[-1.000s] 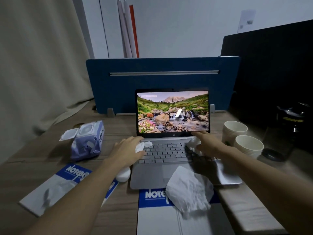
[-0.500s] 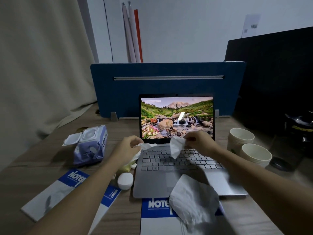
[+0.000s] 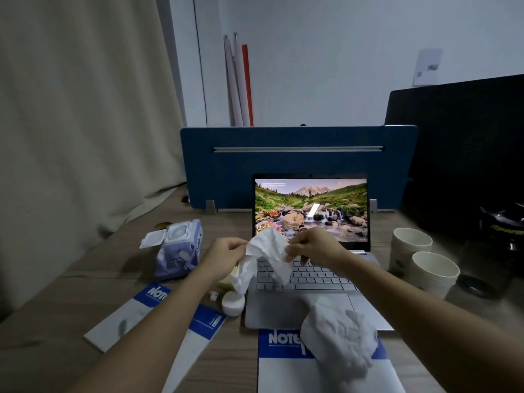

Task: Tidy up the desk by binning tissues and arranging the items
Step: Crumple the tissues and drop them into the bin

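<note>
Both hands are raised over the open laptop (image 3: 306, 304), each holding white tissue. My left hand (image 3: 224, 258) grips a crumpled tissue (image 3: 244, 275) that hangs down past the laptop's left edge. My right hand (image 3: 312, 248) pinches a second tissue (image 3: 270, 248) in front of the screen; the two tissues touch between the hands. A third, larger crumpled tissue (image 3: 338, 343) lies across the laptop's front edge and a blue-and-white notebook (image 3: 283, 370).
A purple wet-wipe pack (image 3: 181, 248) with its lid open stands at the left. Two more notebooks (image 3: 133, 316) lie at front left, with a small white round case (image 3: 233, 303) beside the laptop. Two paper cups (image 3: 433, 272) stand at the right. A blue divider (image 3: 297, 165) closes the back.
Both hands picked tissues off the keyboard, lifted them and brought them together in front of the screen. The head camera has tilted up and moved closer.
</note>
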`<state>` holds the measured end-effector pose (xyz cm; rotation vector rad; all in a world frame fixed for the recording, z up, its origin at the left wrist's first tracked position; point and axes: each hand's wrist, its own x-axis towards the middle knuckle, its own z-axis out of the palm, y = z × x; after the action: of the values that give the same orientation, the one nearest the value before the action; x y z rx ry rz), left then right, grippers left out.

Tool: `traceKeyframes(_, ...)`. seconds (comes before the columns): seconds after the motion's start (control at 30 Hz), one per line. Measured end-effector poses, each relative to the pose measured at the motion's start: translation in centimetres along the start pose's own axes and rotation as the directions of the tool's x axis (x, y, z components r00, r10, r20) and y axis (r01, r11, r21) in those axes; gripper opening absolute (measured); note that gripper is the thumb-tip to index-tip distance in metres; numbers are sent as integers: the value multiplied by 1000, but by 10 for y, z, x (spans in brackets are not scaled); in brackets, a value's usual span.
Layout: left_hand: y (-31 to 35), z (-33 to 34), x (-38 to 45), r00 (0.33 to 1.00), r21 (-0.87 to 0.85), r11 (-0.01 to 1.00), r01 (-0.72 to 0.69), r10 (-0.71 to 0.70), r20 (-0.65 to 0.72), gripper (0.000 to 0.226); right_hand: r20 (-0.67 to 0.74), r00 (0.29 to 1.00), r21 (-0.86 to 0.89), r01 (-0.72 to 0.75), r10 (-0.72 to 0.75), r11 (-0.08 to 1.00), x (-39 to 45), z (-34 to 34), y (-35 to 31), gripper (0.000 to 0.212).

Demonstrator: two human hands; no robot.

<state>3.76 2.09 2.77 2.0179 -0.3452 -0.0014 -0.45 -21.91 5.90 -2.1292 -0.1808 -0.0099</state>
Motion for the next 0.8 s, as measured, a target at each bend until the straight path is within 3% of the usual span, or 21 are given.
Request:
traceKeyframes(0.1, 9, -1, -8, 990, -253, 958, 136, -140, 1, 47, 25, 1000, -43, -15, 16, 999, -3, 11, -10, 11)
traceKeyframes(0.2, 16, -6, -19, 978, -429, 879, 206, -195, 71, 56, 30, 999, -83, -15, 18, 996, -7, 20, -19, 14)
traceKeyframes(0.3, 16, -11, -28, 991, -332, 934, 132, -127, 38, 57, 39, 999, -110, -10, 14, 994, -12, 24, -26, 14)
traceKeyframes(0.43, 14, -13, -39, 999, -205, 978, 34, -29, 25, 11, 74, 997, -133, 23, -13, 991, -21, 28, -33, 15)
traceKeyframes(0.67, 15, -14, -56, 999, -185, 982, 29, -34, -22, 14, 52, 998, -180, 26, -17, 983, -40, 19, -29, 12)
traceKeyframes(0.8, 13, -12, -64, 998, -192, 981, 31, -39, -42, 14, 62, 993, -372, -73, 103, 925, -57, 2, -7, 16)
